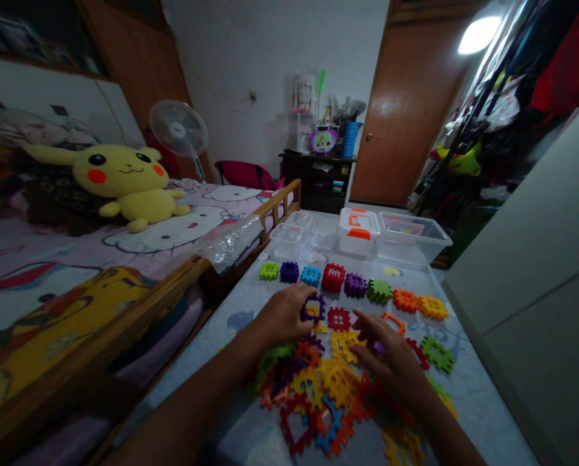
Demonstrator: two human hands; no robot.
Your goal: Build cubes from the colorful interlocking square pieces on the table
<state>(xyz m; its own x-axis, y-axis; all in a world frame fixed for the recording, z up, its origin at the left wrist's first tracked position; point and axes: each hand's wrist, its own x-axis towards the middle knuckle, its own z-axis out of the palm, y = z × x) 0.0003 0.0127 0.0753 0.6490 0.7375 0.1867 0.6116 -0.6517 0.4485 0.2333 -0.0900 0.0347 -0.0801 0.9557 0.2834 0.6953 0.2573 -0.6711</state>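
Pale blue patterned cloth [483,401] is covering a long table, which is standing between a bed and a light-coloured panel [536,194]. Near the middle of this surface, a dark purple square frame [322,309] with toothed edges is standing roughly upright in the left hand [286,314]. That hand is pinching the frame at its left side between thumb and fingers. Apart from it, the right hand [389,353] is hovering with fingers spread above loose pieces; whether its fingertips are touching any cannot be told. Between the hands, a red lattice piece [339,318] is lying on the cloth. Nearer the wearer, a mixed pile of toothed pieces [338,382] is spreading under and around the forearms, yellow, orange, red and blue among them.

Beyond the hands, eight blocks are forming a row, running left to right: lime, dark violet, light blue, red [334,277], purple, green, orange and yellow [433,307]. Behind the row, a lidded box [360,243] with orange fittings is standing just beside an open clear bin [410,249]. Left of the table, a yellow plush toy [146,206] is sitting on the bed [221,213], with a white fan [178,129] standing behind. At the back, a wooden door [398,110] is standing closed.
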